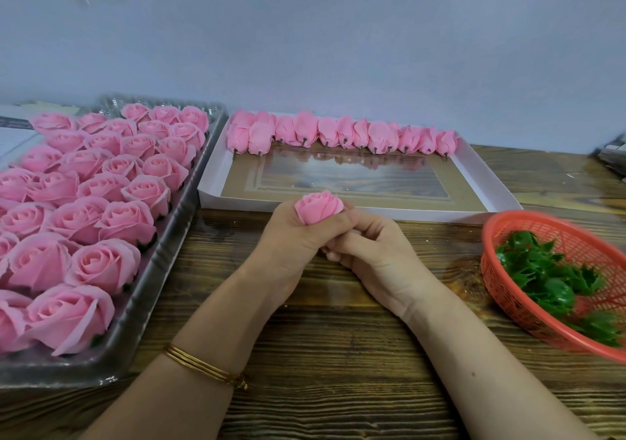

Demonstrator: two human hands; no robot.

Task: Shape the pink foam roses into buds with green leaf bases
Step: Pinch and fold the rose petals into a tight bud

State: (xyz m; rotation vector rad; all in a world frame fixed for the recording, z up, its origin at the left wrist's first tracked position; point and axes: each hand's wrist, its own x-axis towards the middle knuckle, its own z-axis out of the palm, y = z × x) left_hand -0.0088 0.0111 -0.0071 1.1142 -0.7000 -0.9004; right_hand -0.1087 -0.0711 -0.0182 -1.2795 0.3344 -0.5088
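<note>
Pink foam roses [101,182] fill a clear plastic tray [176,236]; dark green plastic leaf bases [548,277] sit in an orange-red mesh basket [576,236]; brown wood-grain surface [338,355].

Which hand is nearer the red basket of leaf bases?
Right. The right hand sits just left of the red basket, apart from it. The left hand is farther left, gripping the rose.

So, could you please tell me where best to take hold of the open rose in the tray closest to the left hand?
I'd grip that open rose low, round its outer petals just above the dark green base, coming from above and its right. That side faces the tray wall with no neighbour, other roses crowd its left, and the spread upper petals look easily crushed.
</note>
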